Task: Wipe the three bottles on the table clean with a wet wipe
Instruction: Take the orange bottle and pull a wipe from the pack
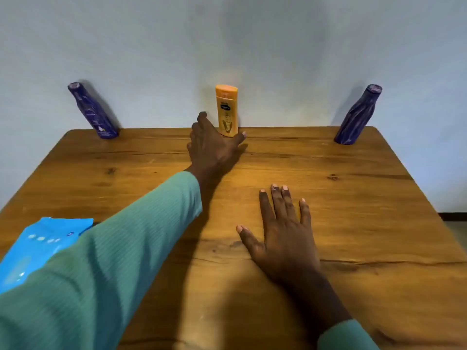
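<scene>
Reaching to the far edge of the desk (pixel 353 210), the left grip (pixel 214 147) is spread around the foot of the orange bottle (pixel 226 107), fingers rising on the bottle's left and the thumb lying at its right. Whether skin touches plastic cannot be told; nothing is pinched. The bottle stands upright in that gap, hard by the wall (pixel 252 46).

Well to the left of this grip stands a purple bottle (pixel 93 112); well to its right stands a second purple bottle (pixel 357 117). Both are at the same far edge, close to the corners. Bare wood lies between each and the orange one.

Nearer the body and right of the left grip, the right grip (pixel 283 238) rests palm down on the desk, fingers straight and fanned, holding nothing. Open wood runs from it to the right edge and ahead to the second purple bottle.

Behind the left grip, at the desk's left edge, a blue wipe pack (pixel 43 246) lies flat, partly hidden by the green sleeve (pixel 113 261). Whether it is open cannot be told. All three bottles are opaque, so their fill is hidden.
</scene>
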